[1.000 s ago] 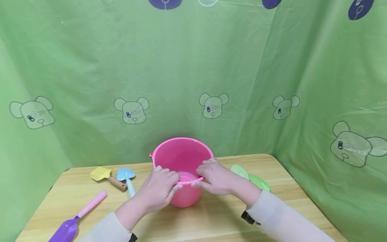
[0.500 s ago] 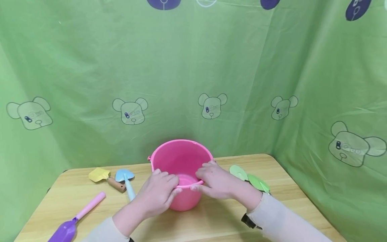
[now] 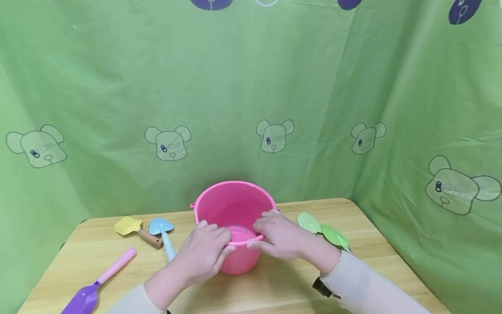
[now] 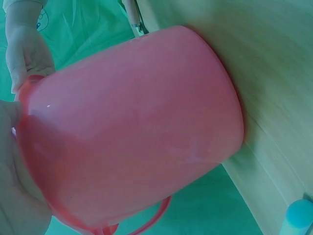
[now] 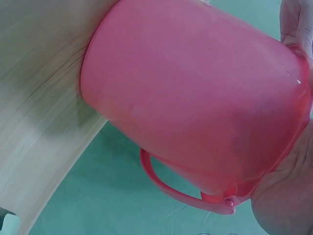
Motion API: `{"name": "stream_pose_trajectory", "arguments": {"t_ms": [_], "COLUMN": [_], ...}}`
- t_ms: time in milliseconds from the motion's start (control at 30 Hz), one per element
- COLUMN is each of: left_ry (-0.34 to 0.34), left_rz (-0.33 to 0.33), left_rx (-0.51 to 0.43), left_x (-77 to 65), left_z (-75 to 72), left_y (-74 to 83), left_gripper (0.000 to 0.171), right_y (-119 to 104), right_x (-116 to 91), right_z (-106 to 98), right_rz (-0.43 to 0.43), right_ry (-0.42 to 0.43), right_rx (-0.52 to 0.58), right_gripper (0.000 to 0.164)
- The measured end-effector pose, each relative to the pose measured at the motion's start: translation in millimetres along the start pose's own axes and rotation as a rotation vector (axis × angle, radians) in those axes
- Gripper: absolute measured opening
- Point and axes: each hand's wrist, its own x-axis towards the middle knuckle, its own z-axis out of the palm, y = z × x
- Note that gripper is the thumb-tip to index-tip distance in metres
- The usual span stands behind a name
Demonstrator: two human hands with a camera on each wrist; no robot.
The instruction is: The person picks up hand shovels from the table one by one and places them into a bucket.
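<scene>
A pink bucket (image 3: pixel 240 258) stands upright on the wooden table, its open top tilted into my sight. My left hand (image 3: pixel 201 250) grips the near rim on the left side, fingers over the edge and thumb outside. On the right part of the same rim, my right hand (image 3: pixel 280 235) holds on in the same way. The bucket's inside shows only a bare pink bottom. In the right wrist view the pink carry handle (image 5: pixel 171 191) hangs down on the bucket's far side. Its base (image 4: pixel 230 98) meets the tabletop in the left wrist view.
On the left lie a yellow trowel (image 3: pixel 128 226) with a brown handle, a light blue trowel (image 3: pixel 161 226) and a purple scoop (image 3: pixel 83 299) with a pink handle. Two green tools, one pale (image 3: pixel 308 223) and one brighter (image 3: pixel 334 237), lie right. Green curtain (image 3: pixel 219 87) closes off the back.
The bucket and both hands have come slightly toward me over the second, mostly in its first half. My grip on the rim stays the same.
</scene>
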Motion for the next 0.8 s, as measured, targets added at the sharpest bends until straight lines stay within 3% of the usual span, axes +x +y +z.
{"name": "stream_pose_trajectory", "arguments": {"t_ms": [200,800], "left_ry": [-0.008,0.055], "left_rz": [0.004,0.016], "left_rx": [0.007,-0.035], "left_x": [-0.7,-2.5], "left_z": [-2.3,-2.1], "left_y": [0.8,1.1], "left_gripper": [0.026,0.018], "right_y": [-1.5,-2.7], "right_x": [0.2,0.3], "right_z": [-0.9,-0.8], "right_rz": [0.004,-0.012], "right_ry": [-0.01,0.001], "right_rx": [0.007,-0.013], "right_gripper": [0.043,0.044]}}
